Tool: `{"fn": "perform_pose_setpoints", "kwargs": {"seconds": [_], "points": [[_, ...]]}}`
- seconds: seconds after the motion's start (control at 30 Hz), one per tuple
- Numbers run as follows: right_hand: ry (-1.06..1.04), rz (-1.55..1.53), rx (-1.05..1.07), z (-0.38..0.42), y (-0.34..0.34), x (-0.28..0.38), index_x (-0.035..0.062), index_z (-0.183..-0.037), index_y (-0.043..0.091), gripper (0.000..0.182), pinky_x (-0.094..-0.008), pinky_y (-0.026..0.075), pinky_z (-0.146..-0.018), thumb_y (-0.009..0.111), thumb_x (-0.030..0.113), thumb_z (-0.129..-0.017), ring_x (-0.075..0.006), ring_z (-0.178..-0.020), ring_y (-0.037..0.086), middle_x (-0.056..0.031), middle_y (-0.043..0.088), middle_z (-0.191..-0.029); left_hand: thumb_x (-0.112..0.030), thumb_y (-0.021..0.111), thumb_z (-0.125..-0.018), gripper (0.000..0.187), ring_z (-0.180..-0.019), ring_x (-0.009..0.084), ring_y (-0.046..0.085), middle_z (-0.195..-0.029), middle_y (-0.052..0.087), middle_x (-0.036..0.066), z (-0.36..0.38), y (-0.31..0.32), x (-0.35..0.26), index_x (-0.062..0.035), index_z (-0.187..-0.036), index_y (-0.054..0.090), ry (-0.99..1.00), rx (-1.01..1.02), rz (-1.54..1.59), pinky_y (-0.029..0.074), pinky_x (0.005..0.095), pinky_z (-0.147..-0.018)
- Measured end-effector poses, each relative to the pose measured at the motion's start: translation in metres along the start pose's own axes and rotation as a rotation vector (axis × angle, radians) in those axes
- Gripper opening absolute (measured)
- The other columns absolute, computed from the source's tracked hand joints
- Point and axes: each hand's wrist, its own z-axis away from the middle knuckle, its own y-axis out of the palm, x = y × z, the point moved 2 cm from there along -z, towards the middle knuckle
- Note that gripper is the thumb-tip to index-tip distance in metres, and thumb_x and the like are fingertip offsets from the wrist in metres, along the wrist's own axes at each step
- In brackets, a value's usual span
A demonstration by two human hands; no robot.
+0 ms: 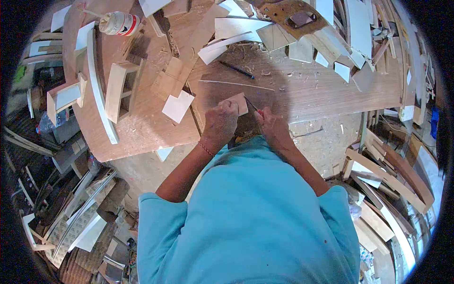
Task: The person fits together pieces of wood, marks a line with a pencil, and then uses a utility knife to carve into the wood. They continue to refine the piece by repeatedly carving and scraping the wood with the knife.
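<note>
Head view: L hand [220,124] pins a small flat wood piece [238,102] to the bench [312,90], fingertips curled over its near-left corner; grip closed down on the piece, pressing rather than lifting. Piece lies just ahead and a bit right of L hand, long axis tilted, running roughly left-near to right-far.

R hand [270,124] sits just beside, right of the piece; grip narrow around a slim red-tipped tool [255,110], prob. a pencil or blade, can't tell which. Tip meets the piece's right edge. Both hands near equal in reach; L is on it, R works the edge.

Room: bare bench to the right and far side, w/ shavings. Black pencil [236,69] lies further out, well apart. White square offcut [178,106] to the left, near the bench seam. Glue tub [119,23] far left. Bench edge close under both wrists.
</note>
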Motion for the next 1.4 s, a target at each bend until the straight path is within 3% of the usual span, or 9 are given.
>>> {"fn": "perform_pose_setpoints", "kwargs": {"seconds": [0.27, 0.37, 0.67, 0.73, 1.07, 1.13, 1.17, 1.23, 1.4], "points": [[0.006, 0.079, 0.009, -0.015, 0.019, -0.012, 0.0025, -0.076, 0.049, 0.036, -0.0467, 0.044, -0.048, 0.038, 0.036, -0.086, -0.0368, -0.052, 0.056, -0.0199, 0.055, -0.056, -0.003, 0.051, -0.065, 0.008, -0.068, 0.0259, 0.058, -0.072, 0.056, 0.014, 0.0, 0.003, 0.001, -0.0009, -0.072, 0.052, -0.012, 0.0, 0.02, 0.047, 0.034, -0.054], [-0.026, -0.034, -0.033, -0.012, 0.013, -0.011, 0.0018, -0.078, 0.051, 0.036, -0.0459, 0.044, -0.049, 0.038, 0.035, -0.086, -0.0376, -0.053, 0.055, -0.0202, 0.055, -0.057, -0.003, 0.05, -0.066, 0.007, -0.069, 0.0262, 0.058, -0.072, 0.056, 0.014, 0.0, 0.004, 0.003, -0.0008, -0.072, 0.052, -0.003, -0.069, 0.033, 0.048, 0.0342, -0.054], [0.086, -0.108, 0.135, -0.008, -0.013, 0.004, 0.0009, -0.079, 0.05, 0.039, -0.0474, 0.045, -0.056, 0.038, 0.037, -0.086, -0.0392, -0.064, 0.056, -0.0246, 0.056, -0.065, -0.004, 0.048, -0.069, 0.006, -0.068, 0.0261, 0.058, -0.072, 0.056, 0.014, -0.002, 0.001, 0.003, -0.0009, -0.072, 0.053, -0.002, 0.005, 0.04, 0.048, 0.0337, -0.057], [0.082, 0.011, 0.157, -0.013, -0.006, 0.001, 0.0016, -0.079, 0.05, 0.039, -0.047, 0.045, -0.057, 0.038, 0.038, -0.086, -0.0392, -0.064, 0.057, -0.0247, 0.056, -0.066, -0.004, 0.049, -0.068, 0.006, -0.068, 0.0261, 0.058, -0.071, 0.056, 0.014, -0.003, -0.002, 0.001, -0.0012, -0.071, 0.053, -0.023, 0.005, 0.052, 0.047, 0.034, -0.057], [0.07, -0.003, 0.047, -0.014, -0.001, 0.005, 0.0017, -0.08, 0.048, 0.035, -0.047, 0.043, -0.053, 0.039, 0.035, -0.086, -0.0378, -0.059, 0.056, -0.0225, 0.055, -0.063, -0.005, 0.051, -0.066, 0.007, -0.068, 0.0259, 0.058, -0.072, 0.057, 0.014, -0.003, 0.006, 0.004, -0.0019, -0.073, 0.054, 0.007, 0.015, 0.011, 0.047, 0.0348, -0.057], [0.02, 0.034, 0.013, -0.012, -0.003, 0.008, 0.0017, -0.076, 0.05, 0.036, -0.0462, 0.045, -0.049, 0.043, 0.036, -0.084, -0.0366, -0.056, 0.057, -0.0218, 0.056, -0.06, -0.026, 0.065, -0.056, 0.048, -0.07, 0.0291, 0.059, -0.086, 0.058, 0.014, -0.003, 0.01, 0.008, -0.0016, -0.096, 0.054, -0.04, 0.103, 0.001, 0.048, 0.0367, -0.057], [0.014, 0.034, 0.007, -0.011, -0.003, 0.006, 0.0017, -0.076, 0.05, 0.036, -0.0462, 0.045, -0.049, 0.043, 0.036, -0.084, -0.0366, -0.056, 0.057, -0.0218, 0.056, -0.06, -0.026, 0.065, -0.056, 0.048, -0.07, 0.0291, 0.059, -0.086, 0.058, 0.014, -0.004, 0.01, 0.007, -0.0016, -0.096, 0.054, -0.041, 0.096, -0.003, 0.048, 0.0367, -0.057], [0.032, 0.093, 0.012, -0.005, -0.001, 0.003, 0.0015, -0.076, 0.051, 0.036, -0.0453, 0.045, -0.048, 0.043, 0.036, -0.084, -0.0359, -0.055, 0.057, -0.021, 0.056, -0.059, -0.005, 0.051, -0.067, 0.007, -0.068, 0.0259, 0.059, -0.071, 0.057, 0.013, -0.004, 0.002, 0.002, -0.003, -0.072, 0.054, -0.043, 0.016, 0.016, 0.046, 0.0353, -0.055], [0.061, 0.03, 0.01, -0.004, -0.001, 0.004, 0.0025, -0.078, 0.051, 0.036, -0.046, 0.045, -0.049, 0.041, 0.036, -0.084, -0.0361, -0.056, 0.057, -0.0207, 0.056, -0.06, -0.005, 0.051, -0.067, 0.007, -0.067, 0.0262, 0.059, -0.071, 0.056, 0.013, -0.002, 0.005, 0.004, -0.0028, -0.072, 0.054, -0.023, -0.002, 0.017, 0.047, 0.0351, -0.055]]}}
